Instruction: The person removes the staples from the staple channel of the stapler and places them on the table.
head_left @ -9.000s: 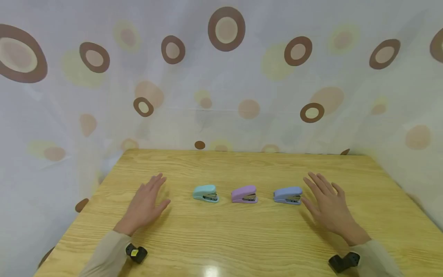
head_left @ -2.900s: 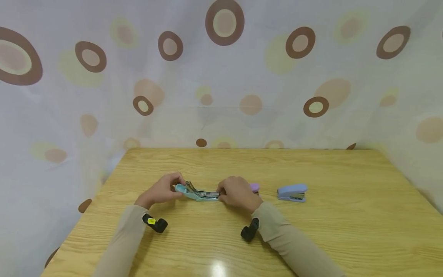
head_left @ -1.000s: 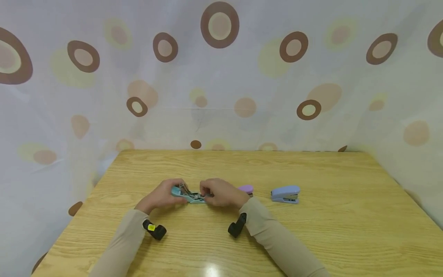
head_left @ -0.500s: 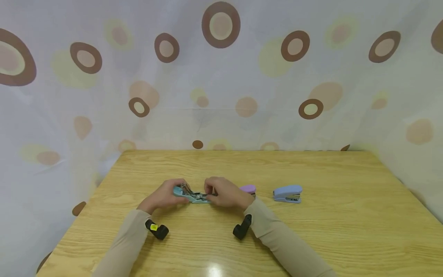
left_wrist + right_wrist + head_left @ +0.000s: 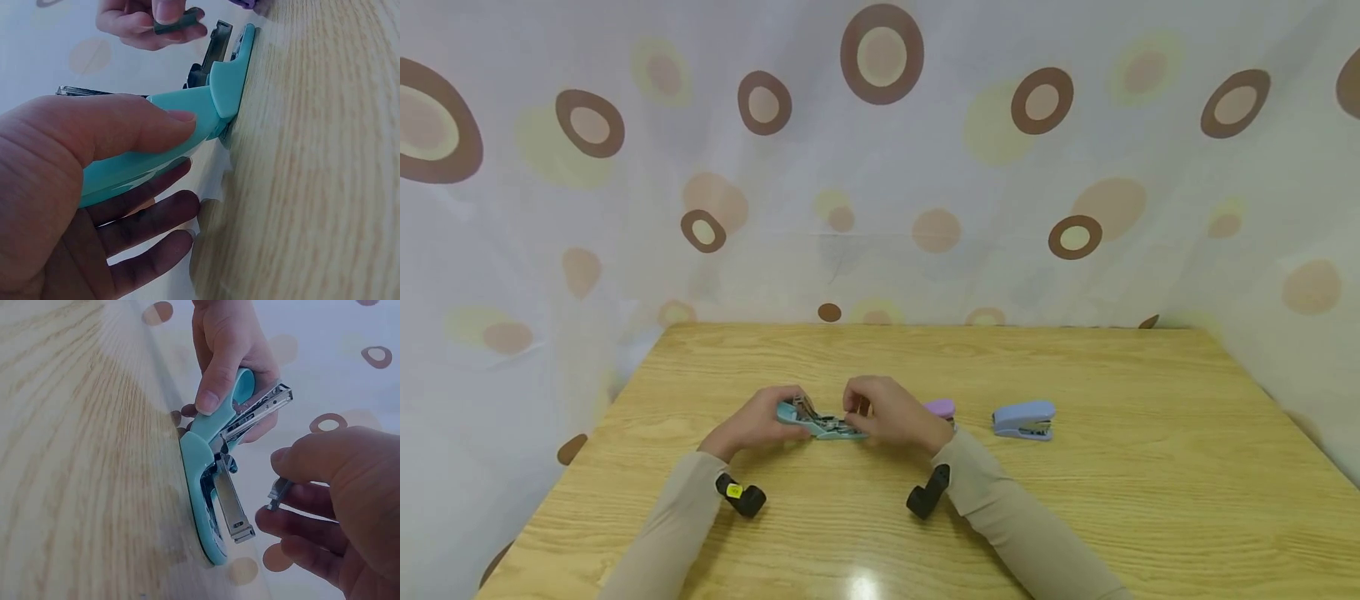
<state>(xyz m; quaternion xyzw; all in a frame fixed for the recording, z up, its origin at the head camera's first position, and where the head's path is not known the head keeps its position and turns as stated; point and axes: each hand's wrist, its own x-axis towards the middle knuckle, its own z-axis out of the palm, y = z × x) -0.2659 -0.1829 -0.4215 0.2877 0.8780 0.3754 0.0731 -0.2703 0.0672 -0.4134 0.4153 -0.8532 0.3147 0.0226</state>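
A teal stapler [image 5: 838, 434] is folded wide open on the table, with its metal magazine [image 5: 232, 503] exposed and a second metal part [image 5: 259, 412] sticking up from the top half. My left hand [image 5: 762, 419] holds the top half, thumb on one side and fingers along the other. Above the magazine end, my right hand [image 5: 891, 411] pinches a short grey strip of staples [image 5: 279, 492] between thumb and fingers. In the right wrist view the strip is apart from the stapler. The head view largely hides it behind the fingers.
Partly covered by my right hand, a purple stapler [image 5: 942, 408] stands just to the right. Farther right is a blue stapler [image 5: 1024, 419], closed. The wooden table [image 5: 1135, 483] meets a patterned curtain [image 5: 940, 275] at the back.
Nine seconds ago both hands were off the closed teal stapler; by 2.9 seconds ago it was folded open in them. Over the last half second my right hand has risen slightly from the magazine.
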